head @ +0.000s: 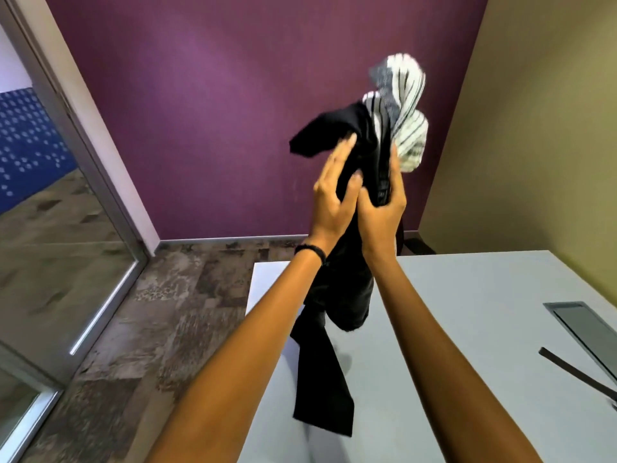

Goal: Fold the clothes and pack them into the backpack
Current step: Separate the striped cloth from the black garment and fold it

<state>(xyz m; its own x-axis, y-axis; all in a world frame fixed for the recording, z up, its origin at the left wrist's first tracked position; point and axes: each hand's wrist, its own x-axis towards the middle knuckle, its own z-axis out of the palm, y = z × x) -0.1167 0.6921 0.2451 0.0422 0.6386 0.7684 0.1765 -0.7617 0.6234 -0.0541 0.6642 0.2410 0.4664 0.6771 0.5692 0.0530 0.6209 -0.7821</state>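
Note:
I hold a bundle of clothes up in the air above the far edge of the table. A black garment (pixel 347 289) hangs down between my forearms, one end trailing toward the table. A white striped garment (pixel 405 105) bunches above it. My left hand (pixel 334 192) holds the black cloth from the left, fingers laid along it and thumb pressed in. My right hand (pixel 384 205) grips the bundle from the right with fingers wrapped round it. No backpack is in view.
A pale grey table (pixel 467 345) fills the lower right, with a metal cable hatch (pixel 584 329) and a dark strip (pixel 574 369) near its right edge. Purple wall ahead, beige wall on the right, glass door (pixel 50 228) at left, patterned carpet below.

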